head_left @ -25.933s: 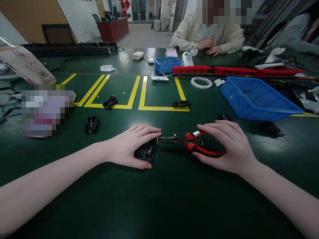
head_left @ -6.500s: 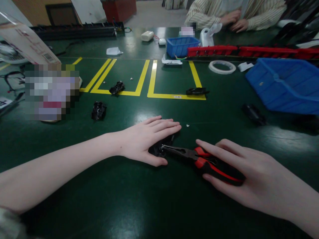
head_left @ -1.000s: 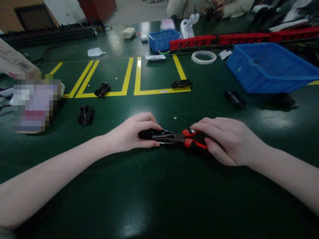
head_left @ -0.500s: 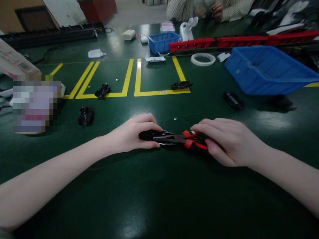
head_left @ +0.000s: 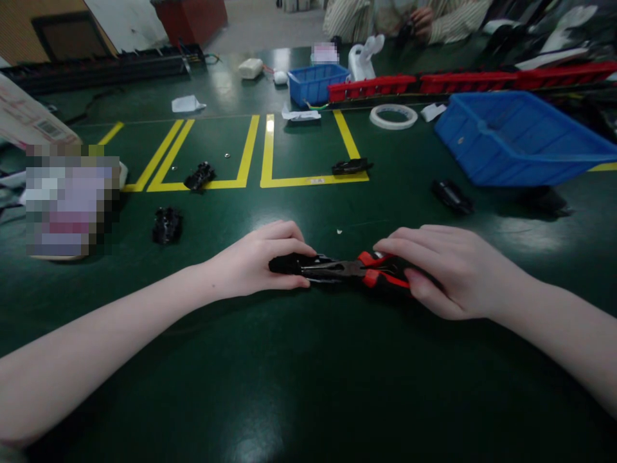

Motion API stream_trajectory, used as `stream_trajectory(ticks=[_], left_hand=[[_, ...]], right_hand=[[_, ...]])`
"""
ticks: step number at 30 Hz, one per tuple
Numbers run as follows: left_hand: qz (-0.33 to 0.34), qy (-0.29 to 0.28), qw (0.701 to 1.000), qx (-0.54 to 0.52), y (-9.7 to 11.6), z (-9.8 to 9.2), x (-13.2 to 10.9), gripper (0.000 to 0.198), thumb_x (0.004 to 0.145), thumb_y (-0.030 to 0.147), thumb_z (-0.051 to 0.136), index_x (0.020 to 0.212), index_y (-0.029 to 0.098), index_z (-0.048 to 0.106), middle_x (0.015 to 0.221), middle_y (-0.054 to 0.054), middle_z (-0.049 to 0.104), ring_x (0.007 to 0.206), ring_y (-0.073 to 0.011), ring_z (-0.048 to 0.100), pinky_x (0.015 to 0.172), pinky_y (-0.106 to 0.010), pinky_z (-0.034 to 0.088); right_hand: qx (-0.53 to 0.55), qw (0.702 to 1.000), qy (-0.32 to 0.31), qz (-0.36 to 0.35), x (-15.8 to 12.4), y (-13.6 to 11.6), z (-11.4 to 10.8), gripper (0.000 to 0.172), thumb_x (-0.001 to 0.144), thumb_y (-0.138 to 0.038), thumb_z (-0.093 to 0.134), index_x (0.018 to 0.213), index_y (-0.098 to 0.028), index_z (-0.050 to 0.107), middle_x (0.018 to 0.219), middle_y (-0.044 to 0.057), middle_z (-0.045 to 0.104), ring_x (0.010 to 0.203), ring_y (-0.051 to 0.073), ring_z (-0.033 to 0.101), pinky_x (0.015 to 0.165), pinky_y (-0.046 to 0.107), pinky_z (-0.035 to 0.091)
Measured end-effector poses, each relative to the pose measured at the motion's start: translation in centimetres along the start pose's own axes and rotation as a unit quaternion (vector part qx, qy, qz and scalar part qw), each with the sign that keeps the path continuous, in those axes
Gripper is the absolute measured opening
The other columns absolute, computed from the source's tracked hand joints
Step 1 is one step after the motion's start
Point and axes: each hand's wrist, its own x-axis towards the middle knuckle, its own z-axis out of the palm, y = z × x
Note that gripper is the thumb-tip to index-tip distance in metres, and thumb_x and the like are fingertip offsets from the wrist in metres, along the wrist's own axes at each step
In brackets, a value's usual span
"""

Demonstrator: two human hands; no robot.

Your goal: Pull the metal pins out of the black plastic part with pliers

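Note:
My left hand (head_left: 274, 254) is closed on a small dark part (head_left: 284, 263), thumb below and fingers above, low over the green table (head_left: 270, 386). The part's exact kind is hard to make out. My right hand (head_left: 443, 270) wraps round the red and black handles of needle-nose pliers (head_left: 371, 269). The jaws point left and lie against the dark part, close to my left fingertips. Whether the jaw tips pinch anything is unclear. Beyond my hands lie black plastic pieces, one at the left (head_left: 167, 225) and one at the right (head_left: 452, 196).
A large blue bin (head_left: 506, 138) stands at the right, with a smaller blue basket (head_left: 315, 83) farther back. A tape roll (head_left: 393, 116) lies between them. Yellow tape lines (head_left: 202, 185) mark the table. A long red strip (head_left: 463, 83) runs behind; another person's hand (head_left: 423, 22) shows there.
The pliers and my right hand have shifted slightly to the right. My left hand keeps its hold on the dark part, almost unmoved.

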Motion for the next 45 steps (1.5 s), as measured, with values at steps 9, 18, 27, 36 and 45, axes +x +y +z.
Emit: stream_trajectory(ticks=[9,18,27,36,45], left_hand=[[-0.003,0.004,1.000,0.006,0.0,0.0,0.0,0.031,0.088,0.026,0.073,0.116,0.016,0.067,0.107,-0.006,0.062,0.098,-0.0204,0.060,0.082,-0.036,0.054],[-0.011,-0.004,1.000,0.009,0.1,0.0,0.0,0.031,0.088,0.027,0.072,0.117,0.017,0.066,0.109,-0.006,0.063,0.099,-0.0209,0.060,0.082,-0.037,0.055],[0.004,0.002,1.000,0.029,0.1,0.1,-0.1,0.031,0.090,0.028,0.071,0.118,0.015,0.066,0.107,-0.007,0.062,0.097,-0.0204,0.059,0.082,-0.036,0.053],[0.006,-0.003,0.999,0.048,0.2,0.1,-0.1,0.031,0.092,0.031,0.067,0.119,0.017,0.063,0.109,-0.007,0.062,0.098,-0.0210,0.060,0.082,-0.036,0.053],[0.022,0.001,0.996,0.090,0.1,0.2,-0.3,0.031,0.093,0.035,0.066,0.116,0.015,0.063,0.109,-0.009,0.064,0.097,-0.0219,0.061,0.081,-0.036,0.053]], right_hand=[[0.008,1.000,0.004,0.012,-0.2,-0.4,0.6,0.031,0.090,-0.020,0.041,0.117,-0.014,0.055,0.096,0.012,0.069,0.067,0.018,0.061,0.060,0.031,0.046],[0.052,0.997,-0.033,0.045,-0.4,0.2,0.3,0.031,0.091,-0.022,0.041,0.117,-0.016,0.056,0.094,0.010,0.069,0.065,0.018,0.061,0.059,0.032,0.044],[0.004,0.999,-0.035,0.031,0.0,-0.7,0.2,0.038,0.096,-0.038,0.045,0.117,-0.010,0.058,0.097,0.013,0.070,0.068,0.020,0.064,0.059,0.033,0.049],[-0.005,0.999,-0.013,0.050,-0.5,-0.6,0.9,0.049,0.091,-0.045,0.057,0.129,-0.013,0.053,0.109,0.015,0.065,0.087,0.024,0.066,0.069,0.036,0.056],[-0.016,0.998,0.043,0.034,-1.3,0.4,0.6,0.053,0.089,-0.042,0.062,0.134,-0.018,0.049,0.110,0.015,0.062,0.093,0.027,0.065,0.069,0.040,0.057]])
